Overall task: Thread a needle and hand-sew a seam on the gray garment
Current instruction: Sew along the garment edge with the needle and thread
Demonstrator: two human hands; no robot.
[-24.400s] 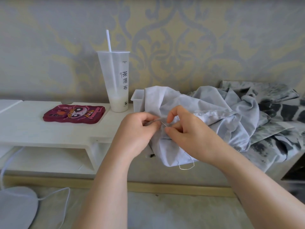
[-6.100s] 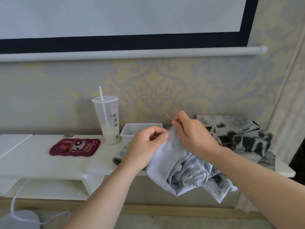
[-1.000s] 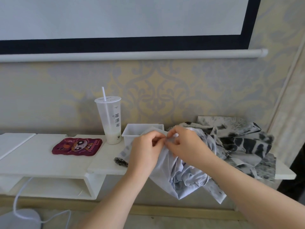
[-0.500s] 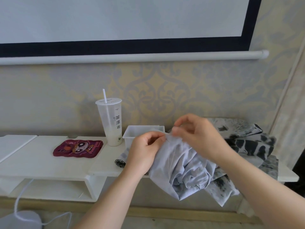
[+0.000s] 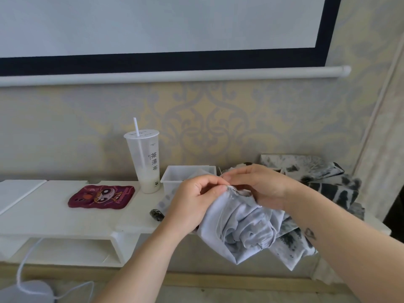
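Soft, even daylight, faint shadows, mild softness, wide-angle bending at the edges.

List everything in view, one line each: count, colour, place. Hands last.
projector screen: one, white, black-bordered, on wall.
shelf: one, white, along wall.
cup: one, translucent, white straw, on shelf.
cartoon pad: one, maroon, left of cup.
bin: one, white, right of cup.
dark object: one, blackish, shelf's front edge.
gray garment: one, light gray, held in both hands.
patterned cloth: one pile, black-and-white, shelf's right end.
needle: one, silvery, above right fingertips.
cable: one, white, floor, left.
left hand: pinches the garment.
right hand: pinches the needle.
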